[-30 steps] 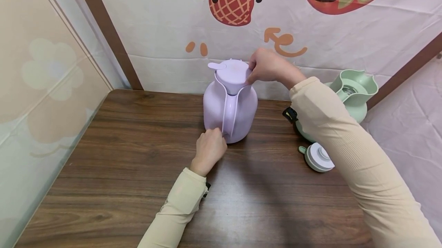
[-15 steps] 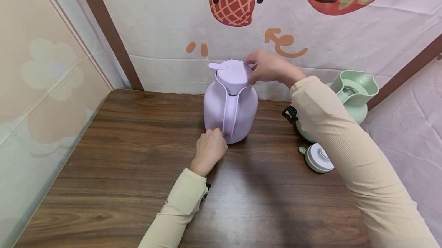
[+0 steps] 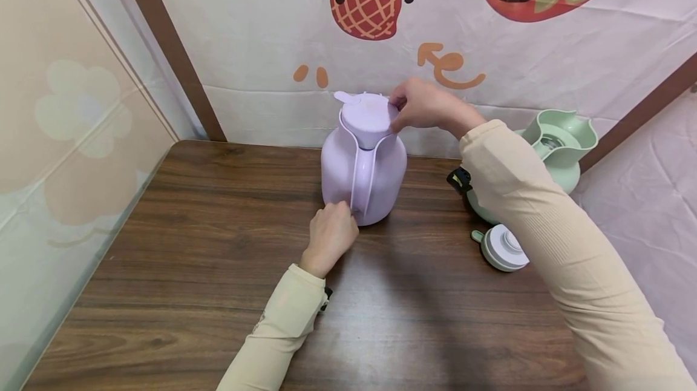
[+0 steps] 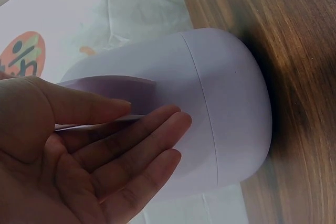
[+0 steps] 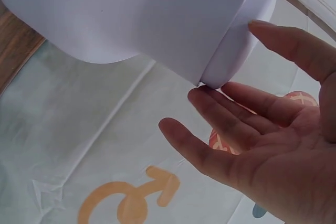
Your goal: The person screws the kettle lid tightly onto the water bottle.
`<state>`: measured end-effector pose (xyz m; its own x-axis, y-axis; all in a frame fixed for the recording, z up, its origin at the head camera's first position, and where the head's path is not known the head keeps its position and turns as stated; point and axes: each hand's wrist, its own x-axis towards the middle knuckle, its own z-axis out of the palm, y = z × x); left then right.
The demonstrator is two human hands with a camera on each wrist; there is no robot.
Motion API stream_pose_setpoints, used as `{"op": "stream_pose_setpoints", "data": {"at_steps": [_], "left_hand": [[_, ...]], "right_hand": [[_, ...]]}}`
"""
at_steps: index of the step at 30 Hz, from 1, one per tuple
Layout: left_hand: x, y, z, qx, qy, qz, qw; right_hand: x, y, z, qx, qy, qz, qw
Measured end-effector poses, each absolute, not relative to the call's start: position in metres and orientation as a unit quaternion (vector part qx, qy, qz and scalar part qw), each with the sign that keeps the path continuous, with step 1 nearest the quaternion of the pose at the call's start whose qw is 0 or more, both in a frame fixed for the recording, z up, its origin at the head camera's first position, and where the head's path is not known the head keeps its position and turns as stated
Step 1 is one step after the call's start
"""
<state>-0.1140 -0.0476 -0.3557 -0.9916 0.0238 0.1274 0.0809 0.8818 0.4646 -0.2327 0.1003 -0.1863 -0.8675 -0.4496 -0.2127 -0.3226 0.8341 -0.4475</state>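
Head view gives us two bare hands well apart from each other, both at work on one upright lilac jug (image 3: 336,167). Our left hand (image 3: 333,233) is low on its near side, pinching the lower part of the handle (image 3: 362,182); from the left wrist we see the handle pass between thumb and fingers. Our right hand (image 3: 427,103) is higher, at the jug's mouth, holding the rim of the lilac lid (image 3: 367,115), the thumb on one side and fingertips on the other. From the right wrist we see one outer finger held clear of the lid. The lid sits in the mouth, and its tab (image 3: 345,97) points away from the right hand. Beyond our right wrist, partly behind the sleeve (image 3: 544,227), stands a green jug (image 3: 566,176); below that wrist, near the green jug's foot, lies a white-and-green lid (image 3: 502,249), partly covered by the sleeve. Under both hands runs the dark wooden table (image 3: 190,258), and behind them hangs a printed cloth (image 3: 245,34).
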Motion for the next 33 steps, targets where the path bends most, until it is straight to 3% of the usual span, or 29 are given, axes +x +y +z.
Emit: {"op": "stream_pose_setpoints", "data": {"at_steps": [13,20,26,33], "left_hand": [[-0.115,-0.050,-0.354,-0.028,-0.969,-0.239,0.062],[-0.114,-0.050,-0.354,-0.030,-0.970,-0.235,0.061],[-0.114,-0.050,-0.356,-0.028,-0.969,-0.237,0.058],[-0.114,-0.049,-0.355,-0.031,-0.969,-0.238,0.053]], "right_hand": [[-0.225,0.093,-0.179,-0.168,0.960,-0.176,0.138],[-0.223,0.091,-0.176,-0.131,0.962,-0.184,0.155],[-0.226,0.091,-0.179,-0.178,0.958,-0.167,0.152],[-0.232,0.091,-0.184,-0.195,0.942,-0.194,0.190]]}}
